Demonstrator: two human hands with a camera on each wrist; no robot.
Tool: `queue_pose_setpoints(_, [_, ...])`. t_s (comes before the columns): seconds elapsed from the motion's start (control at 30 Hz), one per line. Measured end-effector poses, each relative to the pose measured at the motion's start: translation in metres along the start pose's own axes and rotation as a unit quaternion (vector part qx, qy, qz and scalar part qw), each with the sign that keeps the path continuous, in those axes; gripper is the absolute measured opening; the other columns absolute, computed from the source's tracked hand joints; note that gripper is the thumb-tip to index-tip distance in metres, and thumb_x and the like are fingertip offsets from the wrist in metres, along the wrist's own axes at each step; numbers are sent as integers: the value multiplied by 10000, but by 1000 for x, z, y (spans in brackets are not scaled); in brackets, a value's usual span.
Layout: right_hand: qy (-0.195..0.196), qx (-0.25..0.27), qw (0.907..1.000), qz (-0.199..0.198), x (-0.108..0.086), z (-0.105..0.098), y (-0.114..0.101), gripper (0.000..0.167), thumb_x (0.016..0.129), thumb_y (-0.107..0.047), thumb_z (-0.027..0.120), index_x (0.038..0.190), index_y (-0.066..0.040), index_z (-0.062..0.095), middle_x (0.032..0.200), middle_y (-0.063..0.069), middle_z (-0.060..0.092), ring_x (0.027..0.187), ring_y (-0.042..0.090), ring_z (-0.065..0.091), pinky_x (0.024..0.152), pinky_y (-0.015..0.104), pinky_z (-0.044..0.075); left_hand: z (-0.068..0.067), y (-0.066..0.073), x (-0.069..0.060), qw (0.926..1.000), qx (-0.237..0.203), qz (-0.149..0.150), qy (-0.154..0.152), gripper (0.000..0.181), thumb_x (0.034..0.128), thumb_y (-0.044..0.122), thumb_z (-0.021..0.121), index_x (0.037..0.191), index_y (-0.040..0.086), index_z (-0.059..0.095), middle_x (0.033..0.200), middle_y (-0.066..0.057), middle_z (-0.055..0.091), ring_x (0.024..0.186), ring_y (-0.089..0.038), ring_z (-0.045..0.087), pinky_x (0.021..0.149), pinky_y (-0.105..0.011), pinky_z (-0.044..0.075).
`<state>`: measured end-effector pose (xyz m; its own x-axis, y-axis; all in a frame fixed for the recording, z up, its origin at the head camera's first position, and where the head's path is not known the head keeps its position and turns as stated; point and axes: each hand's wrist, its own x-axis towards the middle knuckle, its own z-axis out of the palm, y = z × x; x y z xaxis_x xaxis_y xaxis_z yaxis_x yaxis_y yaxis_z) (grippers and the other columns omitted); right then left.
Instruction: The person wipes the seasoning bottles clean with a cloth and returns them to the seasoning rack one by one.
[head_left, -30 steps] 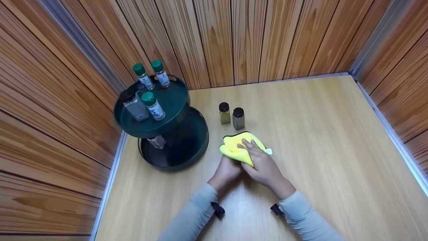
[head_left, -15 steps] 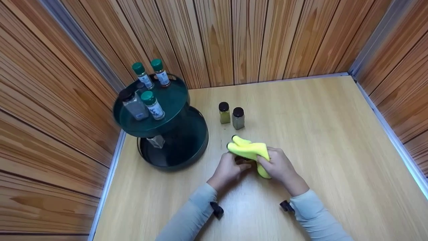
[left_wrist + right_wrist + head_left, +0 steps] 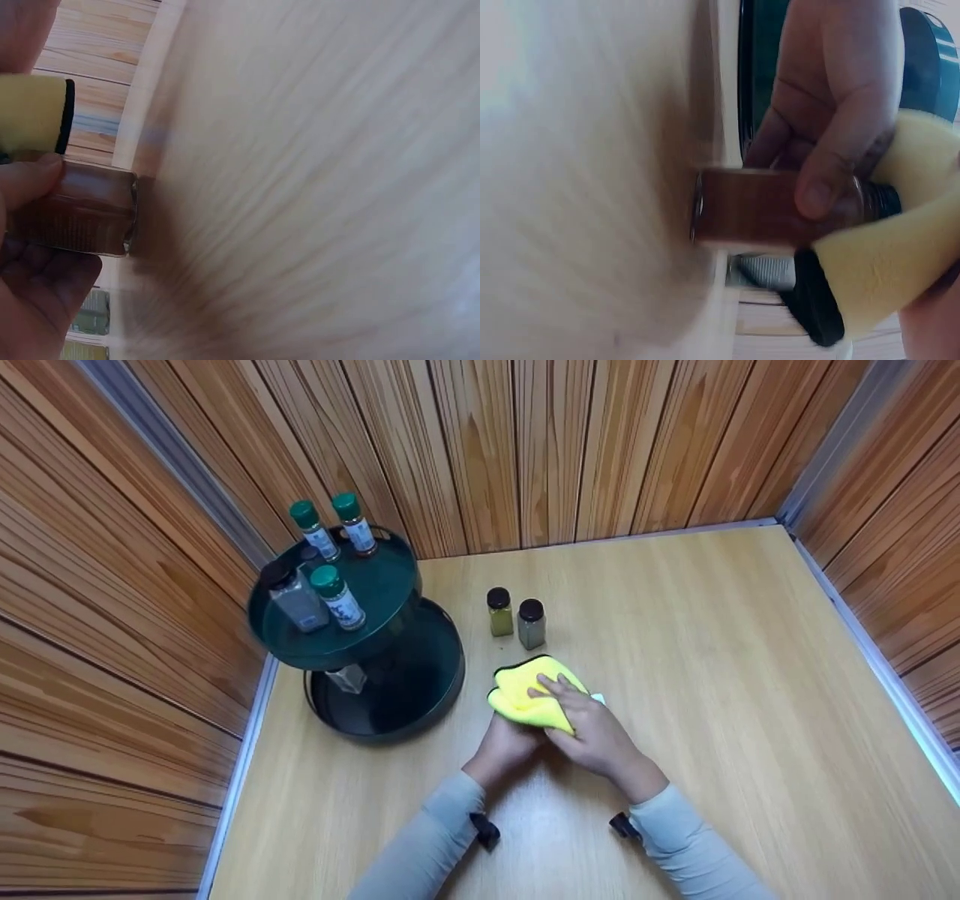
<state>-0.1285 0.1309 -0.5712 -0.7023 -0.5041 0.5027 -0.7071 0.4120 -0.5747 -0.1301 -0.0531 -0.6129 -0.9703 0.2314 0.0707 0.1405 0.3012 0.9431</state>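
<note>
Left hand (image 3: 510,744) grips a small glass jar (image 3: 746,206) with red-brown contents, thumb pressed along its side. Jar sits low over the tabletop (image 3: 750,697), near middle of the scene; can't tell if its base touches. Right hand (image 3: 594,727) lies across the yellow cloth (image 3: 514,686), fingers spread on top, the folds hanging around the dark cap (image 3: 886,199). How tightly it squeezes: can't tell, cloth hides that.

Risks, my read: glass looks slick, so a hard pull or twist through the cloth could slide it out of the left hand. A fold caught between thumb and glass would do the same. Far edge of the cloth is just beside the grey jar (image 3: 532,628), with the olive jar (image 3: 500,616) near it on the left; a long far stroke or a flicked corner could tip either.

Edges: the lower tier (image 3: 412,682) of the rack (image 3: 382,592) limits the left elbow-out move. Far side is tight, jars in the way. Best room is right, a wide run of wood up to the metal strip (image 3: 900,701).
</note>
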Motion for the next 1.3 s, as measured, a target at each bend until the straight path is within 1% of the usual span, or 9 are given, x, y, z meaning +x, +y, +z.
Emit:
queue_pose_setpoints(0.23, [-387,368,9974,-492,-13,-25,6,465,838,-55,661,1299,-99,707,1402,105,641,1334,293,580,1197,349,336,-2,-3,-1,9984,-491,259,-65,504,913,127,775,1385,96,602,1334,-37,670,1254,-172,616,1067,-313,491])
queue_pose_setpoints(0.33, [-86,280,9972,-693,-15,-30,11,436,793,-14,651,1215,-76,744,1325,132,687,1247,310,646,1154,366,405,-1,-3,2,9966,-817,67,-75,484,889,180,811,1343,196,643,1283,50,695,1204,-118,642,1037,-289,509])
queue_pose_setpoints(0.43, [451,-36,9970,-631,-17,-29,13,368,758,-2,639,1098,-44,774,1231,158,727,1148,322,701,1057,393,502,-1,-2,3,9989,-398,-229,-73,524,850,256,855,1325,309,640,1261,163,683,1184,-30,634,1035,-260,499])
queue_pose_setpoints(0.63, [1000,210,9856,1347,-17,-23,4,91,864,-45,668,793,-7,709,777,73,711,660,152,631,585,267,538,-2,3,6,9984,384,-338,-234,514,842,201,859,1302,276,643,1225,147,675,1163,-23,619,1034,-279,500])
queue_pose_setpoints(0.7, [1064,740,9653,2269,-15,-21,-2,172,922,-73,651,765,-8,677,702,57,642,594,135,541,535,251,467,-2,4,7,9975,537,-353,-282,480,847,197,853,1282,247,656,1190,125,678,1125,-34,626,1007,-278,514])
queue_pose_setpoints(0.83, [1443,2127,8992,3542,-7,-18,-13,232,1008,-124,579,922,61,691,766,103,676,651,156,616,612,261,523,-2,6,8,9965,679,-395,-269,485,835,164,857,1281,178,668,1178,84,687,1097,-78,650,966,-259,529])
queue_pose_setpoints(1.07, [2206,4126,7808,4140,3,-9,-14,278,1031,-206,489,1031,46,607,813,60,648,712,156,620,655,281,530,1,5,8,9975,589,-287,-272,531,841,121,848,1330,88,642,1262,-58,686,1167,-233,665,952,-246,538])
queue_pose_setpoints(1.2, [2409,4408,7460,4371,-4,7,0,302,1041,-242,480,1063,32,604,855,50,663,752,148,630,703,275,536,2,5,8,9970,622,-371,-265,570,838,132,854,1356,58,628,1295,-105,675,1177,-196,653,982,-273,530])
queue_pose_setpoints(1.3, [2324,4354,7374,4612,-12,19,10,325,1063,-256,459,1120,29,604,914,57,678,803,148,644,752,278,544,2,5,8,9959,686,-535,-258,589,837,143,857,1371,67,620,1311,-103,671,1169,-126,637,1009,-296,521])
